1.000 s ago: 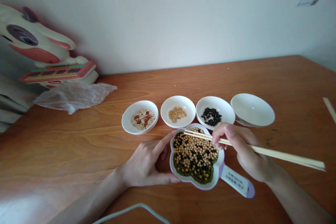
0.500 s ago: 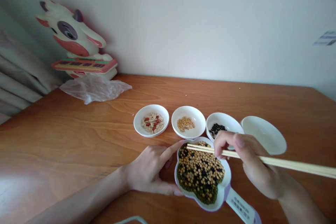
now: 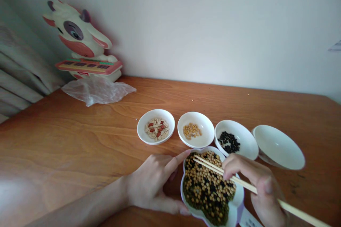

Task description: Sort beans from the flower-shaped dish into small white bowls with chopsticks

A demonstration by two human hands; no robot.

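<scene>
My left hand point(image 3: 157, 182) is against the left side of a lobed white dish point(image 3: 238, 198) with a lilac rim and a labelled handle. Its index finger is on the far rim and the thumb lower on the near side, steadying it. The dish holds a mix of yellow soybeans point(image 3: 210, 179), black beans and small green beans. Above its right side, my right hand point(image 3: 258, 184) grips a pair of pale wooden chopsticks point(image 3: 213, 167). Their tips, slightly apart, point down at the beans near the far left of the dish. I cannot tell whether a bean is between them.
Beyond the dish stand a bowl point(image 3: 142, 133) of peanuts and pale seeds, a bowl point(image 3: 209, 133) of corn-coloured kernels, a bowl point(image 3: 247, 147) of black beans and a bare white bowl point(image 3: 282, 149). A plastic bag point(image 3: 98, 92) and cow toy keyboard point(image 3: 87, 65) sit back left.
The view has tilted and shifted, so dish and bowls appear lower and farther right. The chopsticks slant more steeply, their tips a little farther apart. My left hand keeps its place on the dish.
</scene>
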